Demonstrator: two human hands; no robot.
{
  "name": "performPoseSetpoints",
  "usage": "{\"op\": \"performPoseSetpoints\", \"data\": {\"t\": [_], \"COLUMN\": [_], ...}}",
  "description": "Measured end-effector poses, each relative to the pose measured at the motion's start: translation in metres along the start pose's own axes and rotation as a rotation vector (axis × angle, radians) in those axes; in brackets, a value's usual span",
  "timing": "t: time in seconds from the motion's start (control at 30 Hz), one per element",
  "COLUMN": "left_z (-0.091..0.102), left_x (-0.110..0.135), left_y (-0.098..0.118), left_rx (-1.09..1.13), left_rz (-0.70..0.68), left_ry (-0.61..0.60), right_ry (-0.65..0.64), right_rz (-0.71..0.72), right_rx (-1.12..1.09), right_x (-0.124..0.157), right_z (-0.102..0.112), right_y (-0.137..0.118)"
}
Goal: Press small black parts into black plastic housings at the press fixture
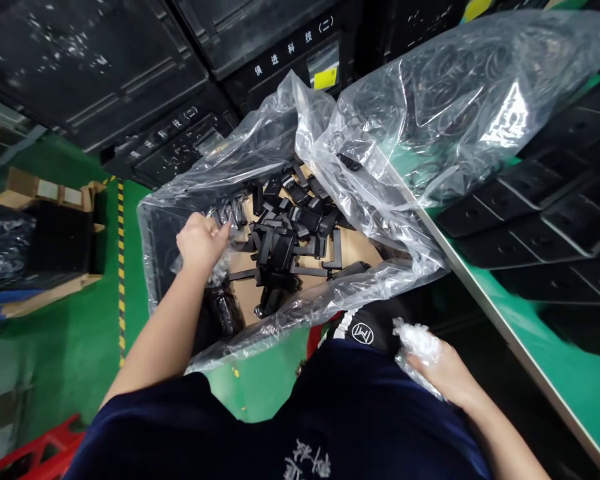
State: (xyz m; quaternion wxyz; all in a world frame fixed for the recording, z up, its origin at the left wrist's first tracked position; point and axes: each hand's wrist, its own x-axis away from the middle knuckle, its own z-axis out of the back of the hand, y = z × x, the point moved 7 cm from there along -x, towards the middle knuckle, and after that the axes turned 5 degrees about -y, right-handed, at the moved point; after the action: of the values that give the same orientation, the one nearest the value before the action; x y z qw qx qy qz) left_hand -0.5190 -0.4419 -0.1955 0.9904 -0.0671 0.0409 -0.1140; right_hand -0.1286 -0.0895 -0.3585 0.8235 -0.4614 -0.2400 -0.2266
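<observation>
Inside lined bin (153, 263): loose black parts (285, 240) on cardboard (360, 250). Left hand (200, 241) reaches in, fist closed on clear film (221, 268). Right hand (443, 377) at lap, gripping crumpled bag (417, 341).

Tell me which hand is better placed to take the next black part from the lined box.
Left. The left hand is inside the lined box, beside the black parts. The right hand sits outside it at the lap, its grip full of crumpled clear plastic.

Crumpled film (416, 341) hides the fingertips of the right grip (447, 380)
</observation>
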Motion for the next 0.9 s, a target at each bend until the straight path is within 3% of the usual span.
{"op": "performPoseSetpoints", "data": {"t": [0.1, 0.17, 0.27, 0.33, 0.4, 0.47, 0.57, 0.77, 0.9], "left_z": [-0.064, -0.103, -0.145, -0.162, -0.167, -0.162, -0.14, -0.068, -0.015], "left_x": [0.05, 0.097, 0.153, 0.169, 0.17, 0.164, 0.155, 0.128, 0.096], "left_y": [0.002, 0.007, 0.015, 0.017, 0.016, 0.014, 0.018, 0.052, 0.073], "left_rx": [-0.144, -0.123, -0.069, -0.049, -0.048, -0.053, -0.028, 0.205, 0.433], "left_rz": [-0.163, -0.256, -0.337, -0.383, -0.426, -0.474, -0.548, -0.642, -0.698], "left_ry": [-0.601, -0.862, -1.064, -1.116, -1.126, -1.122, -1.106, -1.03, -0.839], "right_ry": [-0.019, -0.042, -0.079, -0.093, -0.093, -0.092, -0.082, -0.102, -0.1], "right_rz": [-0.061, -0.086, -0.084, -0.08, -0.076, -0.067, -0.08, -0.078, -0.069], "right_rx": [-0.084, -0.095, -0.064, -0.048, -0.035, -0.026, -0.031, 0.005, 0.044], "right_x": [0.001, -0.002, -0.007, -0.01, -0.01, -0.01, -0.009, -0.013, -0.014], "right_z": [-0.003, -0.005, -0.007, -0.007, -0.006, -0.007, -0.008, -0.01, -0.007], "right_y": [0.014, 0.02, 0.02, 0.017, 0.014, 0.013, 0.018, 0.019, 0.014]}}
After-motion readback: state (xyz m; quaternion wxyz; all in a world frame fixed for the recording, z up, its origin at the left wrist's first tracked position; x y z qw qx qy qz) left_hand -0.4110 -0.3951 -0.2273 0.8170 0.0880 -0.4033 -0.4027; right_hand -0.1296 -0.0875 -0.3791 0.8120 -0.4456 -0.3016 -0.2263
